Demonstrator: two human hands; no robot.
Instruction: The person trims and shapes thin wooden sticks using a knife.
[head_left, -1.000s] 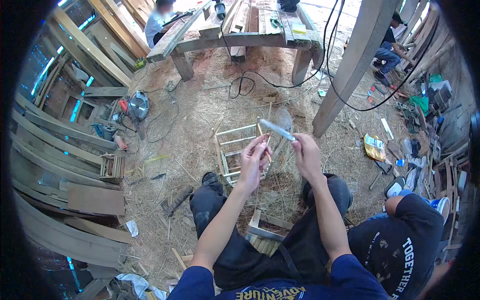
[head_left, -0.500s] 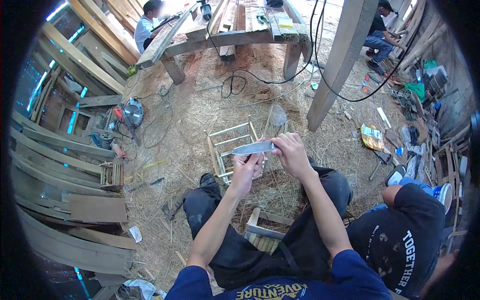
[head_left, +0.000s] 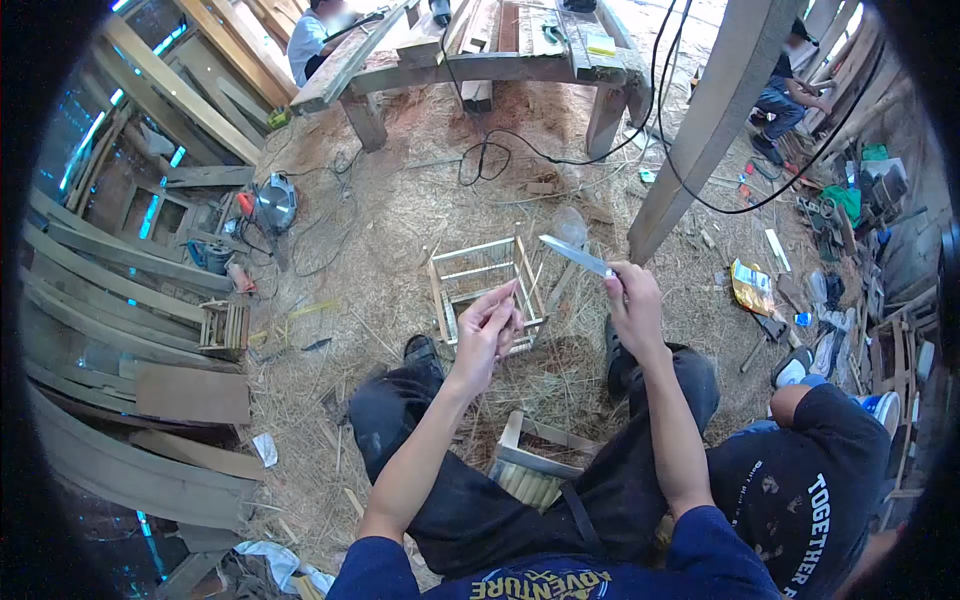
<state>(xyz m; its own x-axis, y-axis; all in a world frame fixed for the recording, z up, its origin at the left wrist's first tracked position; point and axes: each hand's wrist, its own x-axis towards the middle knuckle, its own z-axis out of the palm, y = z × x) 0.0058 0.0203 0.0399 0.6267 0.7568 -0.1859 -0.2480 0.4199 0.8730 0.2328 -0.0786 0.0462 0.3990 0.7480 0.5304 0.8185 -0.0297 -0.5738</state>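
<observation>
My right hand [head_left: 637, 300] grips a knife [head_left: 577, 256], its blade pointing up and to the left, apart from my other hand. In my left hand [head_left: 487, 325], the fingers are pinched on what looks like a thin pale stick [head_left: 517, 290]. Behind that hand, on the straw-strewn ground, stands a small frame of light sticks [head_left: 470, 247], partly hidden by the hand. Between my legs is a low seat of bamboo slats [head_left: 528, 485].
A person in a black shirt [head_left: 800, 480] sits close at my right. A wooden post [head_left: 700, 140] rises ahead, with a black cable looping past. Farther off stand a heavy workbench [head_left: 470, 70] and two people. A circular saw [head_left: 275, 205] and a small slatted crate [head_left: 223, 327] lie left.
The knife has moved right and away from my left hand, and its blade now tilts upward. My left hand has shifted slightly. The whole view has turned a little.
</observation>
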